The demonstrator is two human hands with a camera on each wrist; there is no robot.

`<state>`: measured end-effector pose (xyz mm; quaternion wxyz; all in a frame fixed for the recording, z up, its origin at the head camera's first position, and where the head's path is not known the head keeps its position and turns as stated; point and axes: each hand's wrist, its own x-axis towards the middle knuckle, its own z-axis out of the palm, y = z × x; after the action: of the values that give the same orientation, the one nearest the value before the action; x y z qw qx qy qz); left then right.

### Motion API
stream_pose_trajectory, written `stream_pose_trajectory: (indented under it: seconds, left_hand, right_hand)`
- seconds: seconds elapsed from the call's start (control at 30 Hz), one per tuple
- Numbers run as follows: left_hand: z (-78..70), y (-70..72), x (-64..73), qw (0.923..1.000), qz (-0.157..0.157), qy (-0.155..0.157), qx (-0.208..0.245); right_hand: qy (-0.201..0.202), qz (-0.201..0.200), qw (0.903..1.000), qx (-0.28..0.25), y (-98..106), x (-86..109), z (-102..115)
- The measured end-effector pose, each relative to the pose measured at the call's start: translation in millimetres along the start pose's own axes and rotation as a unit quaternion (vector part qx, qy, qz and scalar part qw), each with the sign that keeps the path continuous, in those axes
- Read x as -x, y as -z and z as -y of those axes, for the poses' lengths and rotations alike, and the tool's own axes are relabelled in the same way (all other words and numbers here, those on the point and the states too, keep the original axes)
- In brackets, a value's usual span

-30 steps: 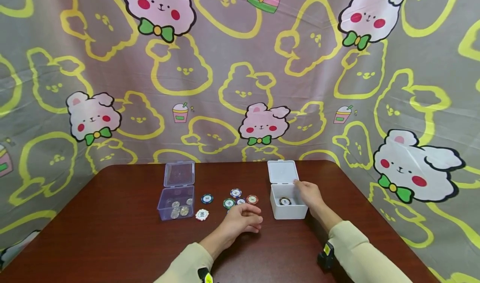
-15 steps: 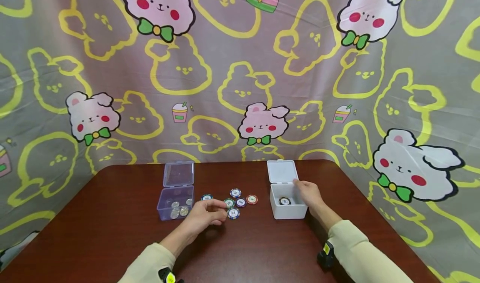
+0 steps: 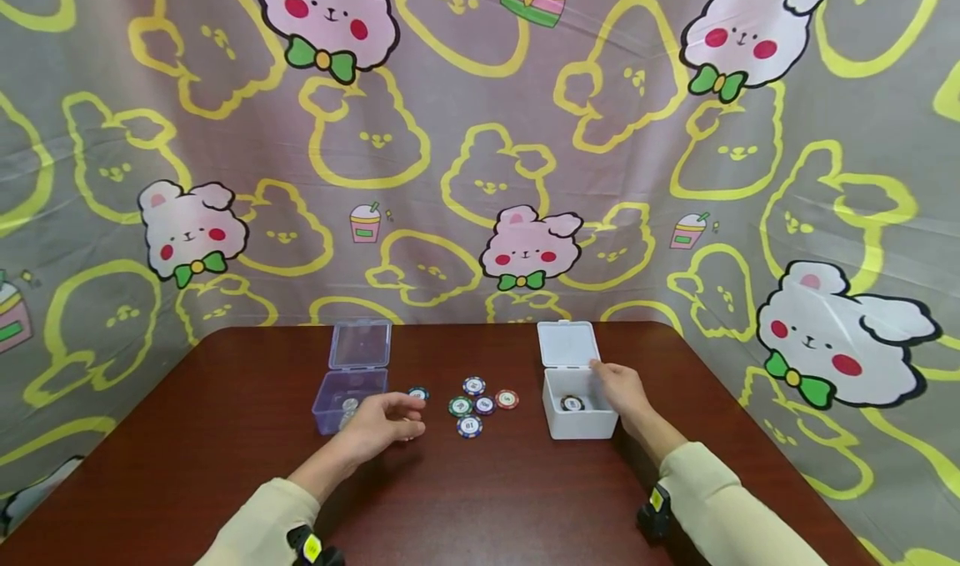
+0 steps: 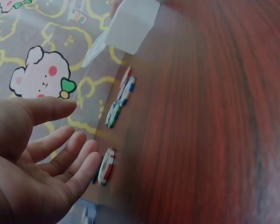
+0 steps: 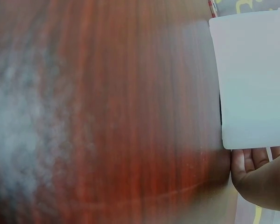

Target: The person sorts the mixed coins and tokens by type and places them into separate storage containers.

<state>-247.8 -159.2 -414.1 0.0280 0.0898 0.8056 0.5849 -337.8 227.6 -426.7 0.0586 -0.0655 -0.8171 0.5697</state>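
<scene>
The patterned cloth (image 3: 465, 91) is filling the upper part of the head view; the brown table (image 3: 525, 508) is spreading beneath it; the white box (image 3: 581, 427) is standing right of centre, its lid leaning back; the purple box (image 3: 324, 423) is standing left of centre, also with its lid raised.

The left hand (image 3: 375, 427) is hovering in front of the purple box, partly hiding it; its thumb and loosely bent fingers are leaving a wide gap and holding nothing; the right hand (image 3: 622, 391) is gripping the white box at its right wall, fingers lying along the outside.

Five chips (image 3: 484, 404) are lying clustered at the centre; a teal-edged chip (image 3: 417, 393) is lying just beyond the left fingertips; a pale chip (image 4: 106, 166) is showing beside those fingertips in the lower left wrist view, contact being impossible to tell; a dark-edged chip (image 3: 572, 403) is lying inside the white box; coins (image 3: 349, 403) are lying in the purple box.

In this inspector's judgement, an approach to the pale chip is in hand; the next move would be calling for lowering the left fingertips and pinching its edge, the right hand steadying the white box.
</scene>
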Motion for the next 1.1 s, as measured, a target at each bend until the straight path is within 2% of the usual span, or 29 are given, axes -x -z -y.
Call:
stream_pose_trajectory:
  seconds: [0.13, 0.3, 0.63, 0.83, 1.1]
  left_hand:
    - [2.6, 3.9, 0.0, 0.9994, -0.003, -0.019, -0.028]
    - [7.6, 5.0, -1.7, 0.9952, -0.021, -0.037, -0.089]
    - [15.1, 0.4, -8.6, 0.9792, -0.072, -0.039, -0.186]
    - [15.9, 1.7, -12.0, 0.9696, -0.066, -0.044, -0.231]
    - [13.9, 4.2, -8.5, 0.9554, -0.055, -0.055, -0.285]
  right_hand:
    - [0.000, 0.001, 1.0000, 0.000, 1.1, 0.3, -0.2]
    - [-0.004, 0.003, 1.0000, 0.005, 1.5, 0.0, -0.9]
    - [-0.006, 0.011, 0.9999, 0.007, 0.7, -1.0, -1.9]
    - [-0.004, 0.009, 0.9999, 0.009, 0.6, -0.7, -1.3]
    - [-0.003, 0.008, 0.9999, 0.011, 1.4, -0.8, -1.2]
